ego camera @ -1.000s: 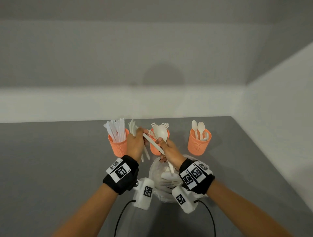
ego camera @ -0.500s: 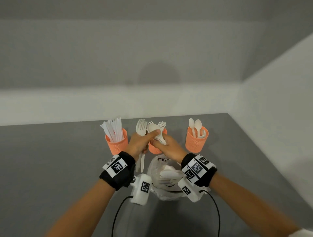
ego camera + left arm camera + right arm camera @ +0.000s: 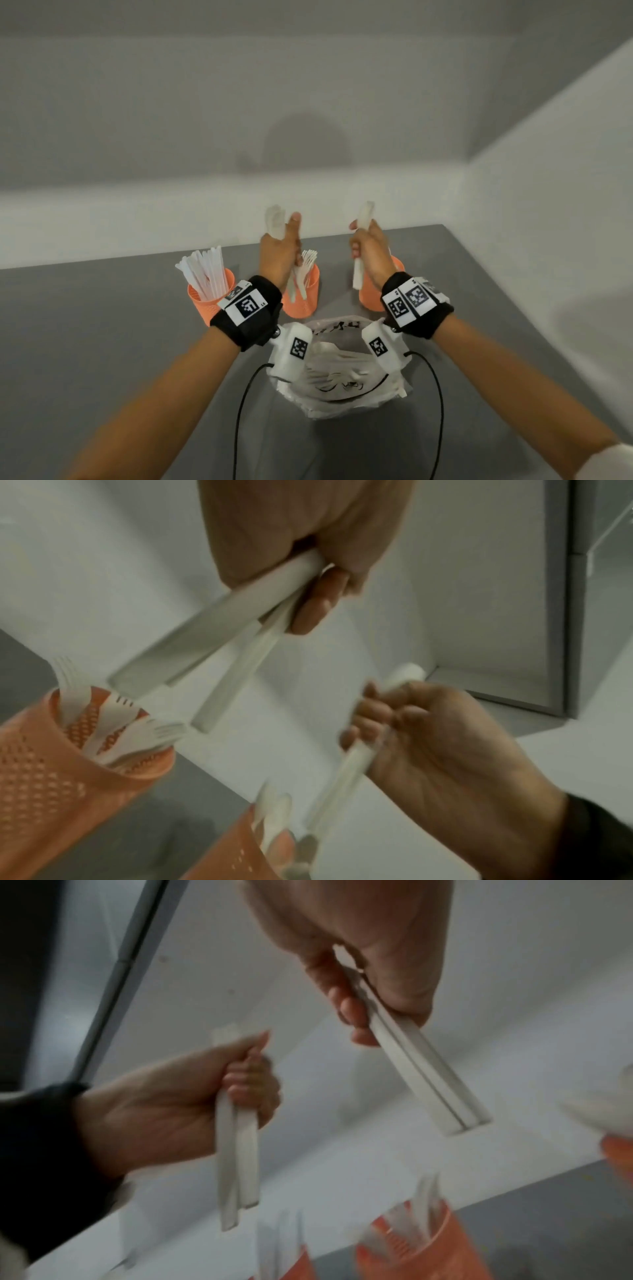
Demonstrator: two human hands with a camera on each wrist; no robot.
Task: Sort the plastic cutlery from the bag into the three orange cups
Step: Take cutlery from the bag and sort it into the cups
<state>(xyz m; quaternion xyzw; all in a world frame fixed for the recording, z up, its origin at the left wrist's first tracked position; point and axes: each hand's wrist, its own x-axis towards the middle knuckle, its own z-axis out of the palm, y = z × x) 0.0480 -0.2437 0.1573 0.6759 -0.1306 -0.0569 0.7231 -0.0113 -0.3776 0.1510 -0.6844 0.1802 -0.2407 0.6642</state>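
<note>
Three orange mesh cups stand in a row: the left cup (image 3: 205, 305) holds knives, the middle cup (image 3: 303, 298) forks, and the right cup (image 3: 368, 296) is mostly hidden behind my right wrist. My left hand (image 3: 279, 253) grips two white forks (image 3: 274, 221) upright above the middle cup, their handles (image 3: 219, 634) pointing down. My right hand (image 3: 370, 255) grips white spoons (image 3: 363, 214) upright above the right cup, handles (image 3: 428, 1074) pointing down. The plastic bag (image 3: 342, 373) with more cutlery lies below my wrists.
The cups and bag sit on a grey table (image 3: 102, 342). A white wall (image 3: 548, 257) runs along its right edge and another stands behind it. Black cables (image 3: 239, 411) hang from the wrist cameras near the bag.
My hands were pressed together over the middle cup, sorting one bundle. They have now parted and risen, the left keeping the forks, the right taking the spoons to the right.
</note>
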